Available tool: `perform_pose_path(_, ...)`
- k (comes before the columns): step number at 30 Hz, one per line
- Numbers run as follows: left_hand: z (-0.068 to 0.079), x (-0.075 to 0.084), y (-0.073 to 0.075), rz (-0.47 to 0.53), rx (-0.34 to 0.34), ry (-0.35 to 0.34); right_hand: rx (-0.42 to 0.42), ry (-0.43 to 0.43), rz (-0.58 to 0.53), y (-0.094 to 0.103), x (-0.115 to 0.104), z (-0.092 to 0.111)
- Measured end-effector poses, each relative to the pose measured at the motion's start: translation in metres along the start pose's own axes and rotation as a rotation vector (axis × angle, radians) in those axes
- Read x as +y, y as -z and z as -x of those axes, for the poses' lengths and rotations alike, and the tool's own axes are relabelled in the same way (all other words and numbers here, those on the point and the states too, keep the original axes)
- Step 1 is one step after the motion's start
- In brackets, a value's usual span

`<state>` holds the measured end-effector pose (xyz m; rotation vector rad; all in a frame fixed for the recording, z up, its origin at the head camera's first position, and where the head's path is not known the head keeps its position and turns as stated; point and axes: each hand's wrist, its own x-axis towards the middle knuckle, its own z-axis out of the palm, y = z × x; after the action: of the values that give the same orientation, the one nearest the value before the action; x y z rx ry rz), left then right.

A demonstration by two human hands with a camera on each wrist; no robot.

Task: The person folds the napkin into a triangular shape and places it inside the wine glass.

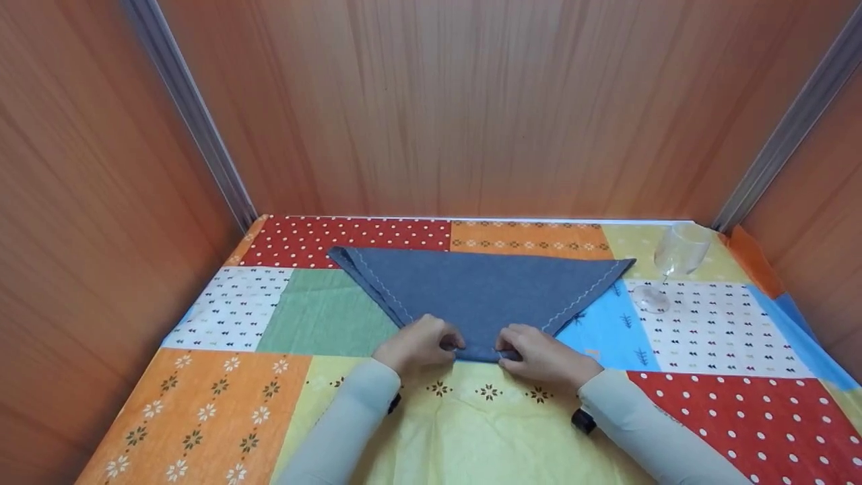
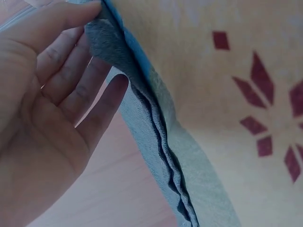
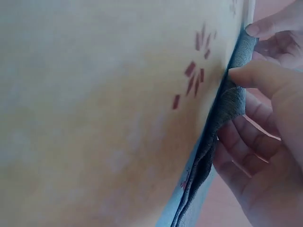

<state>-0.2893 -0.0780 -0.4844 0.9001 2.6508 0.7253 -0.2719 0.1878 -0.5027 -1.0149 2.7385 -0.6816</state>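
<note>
A grey cloth lies folded on the table, wide along its far edge and narrowing toward the near side. My left hand pinches the left end of the short near edge between thumb and fingers. At the right end of that same edge, my right hand pinches the fabric likewise. The left wrist view shows stacked layers of the cloth running down from the thumb. In the right wrist view the thumb presses on a turned-over strip of the cloth, with the fingers behind it.
A clear wine glass stands upright at the back right, beyond the cloth's right corner. The table wears a patchwork tablecloth. Wood-grain panels rise behind the table and along both sides.
</note>
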Motion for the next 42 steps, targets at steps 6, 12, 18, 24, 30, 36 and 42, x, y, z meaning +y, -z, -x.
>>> perform_pose_path(6,-0.005,-0.007,0.002,0.084,-0.026,0.031,-0.043,-0.045,-0.138,0.003,0.008,-0.005)
perform_pose_path(12,-0.009,-0.015,0.002,0.179,-0.047,0.067,-0.074,-0.11,-0.256,0.004,0.015,-0.009)
perform_pose_path(18,-0.013,-0.016,0.003,0.223,-0.025,0.123,-0.07,-0.156,-0.33,0.004,0.017,-0.015)
perform_pose_path(24,-0.021,-0.011,0.004,0.17,-0.003,0.19,-0.045,-0.184,-0.363,0.005,0.018,-0.021)
perform_pose_path(30,-0.03,-0.005,0.001,0.106,0.024,0.266,0.008,-0.223,-0.317,0.004,0.016,-0.026)
perform_pose_path(36,-0.035,-0.002,0.0,0.051,0.069,0.294,0.054,-0.215,-0.205,0.003,0.012,-0.029)
perform_pose_path(42,-0.033,-0.004,0.0,0.026,0.107,0.234,0.085,-0.152,-0.133,0.002,0.013,-0.027)
